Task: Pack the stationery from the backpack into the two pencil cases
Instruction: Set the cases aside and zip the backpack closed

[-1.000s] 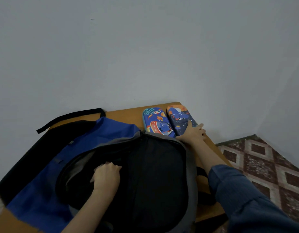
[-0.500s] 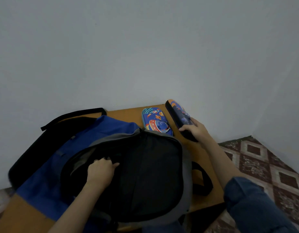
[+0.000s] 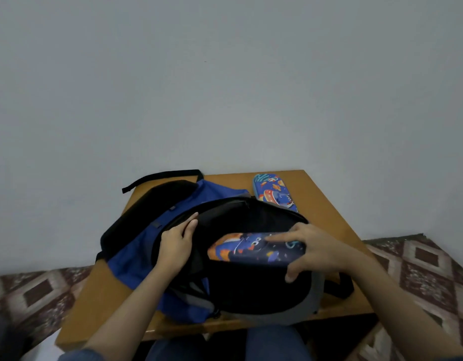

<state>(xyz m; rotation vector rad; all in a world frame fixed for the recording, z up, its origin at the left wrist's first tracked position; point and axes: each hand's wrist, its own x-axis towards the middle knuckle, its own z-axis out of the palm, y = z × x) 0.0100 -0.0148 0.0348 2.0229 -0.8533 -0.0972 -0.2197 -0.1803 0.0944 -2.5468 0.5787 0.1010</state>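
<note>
Here, the backpack (image 3: 131, 254) lies flat on the table (image 3: 329, 209), its main opening unzipped; the left hand (image 3: 177, 242) grips the rim of that opening, fingers tucked inside, thumb along the edge; the right hand (image 3: 319, 252) holds the dark case (image 3: 251, 250) by its right end, fingers across the top, thumb below; the case sits level over the backpack's black front panel, contact not determinable; the blue case (image 3: 273, 192) lies closed on the table, just beyond the backpack.
</note>
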